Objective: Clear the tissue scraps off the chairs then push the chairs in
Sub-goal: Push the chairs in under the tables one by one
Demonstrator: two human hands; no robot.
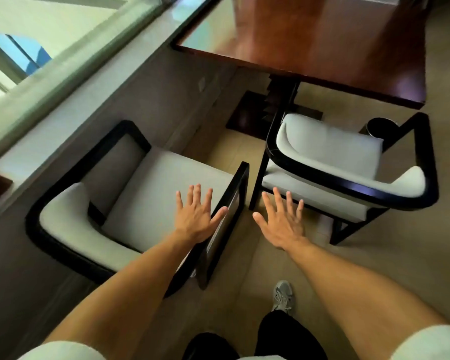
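Below the dark wooden table (322,42), two armchairs stand pulled out. Left hand (195,219) and right hand (281,224) are both spread flat, fingers splayed, holding nothing. No tissue scraps show on either seat. The left chair (151,193) lies directly under the left hand, farther from the table than the right chair (348,172); its armrest runs tableward, the likely push direction.
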